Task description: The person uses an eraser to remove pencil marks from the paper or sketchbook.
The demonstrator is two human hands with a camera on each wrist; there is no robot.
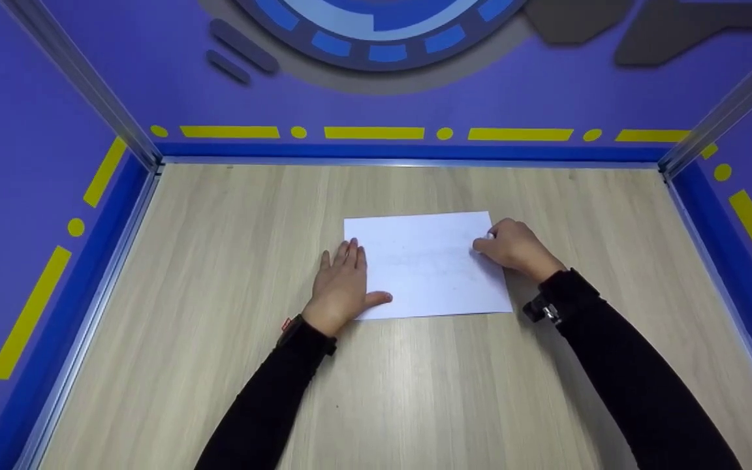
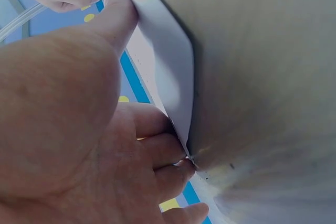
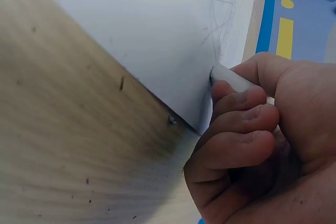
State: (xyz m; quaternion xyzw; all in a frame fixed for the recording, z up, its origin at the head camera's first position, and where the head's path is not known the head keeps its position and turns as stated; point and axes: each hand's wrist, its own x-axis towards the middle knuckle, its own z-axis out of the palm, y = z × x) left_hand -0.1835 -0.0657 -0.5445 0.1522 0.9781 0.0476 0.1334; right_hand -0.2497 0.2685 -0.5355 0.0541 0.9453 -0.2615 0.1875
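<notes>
we press our flat left hand [image 1: 343, 284] on the thin, floppy paper [image 1: 425, 264] at centre frame; our right hand [image 1: 513, 248] pinches an eraser [image 3: 231, 80] at its right edge.

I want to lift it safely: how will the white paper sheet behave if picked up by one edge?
The paper sheet is probably floppy: its edge already curls beside the left hand. It looks thin, so likely light and easily creased.

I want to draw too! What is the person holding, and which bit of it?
The right hand pinches a small white eraser-like piece by its rear end, tip on the paper. The left hand holds nothing; it presses flat on the paper's left edge.
</notes>
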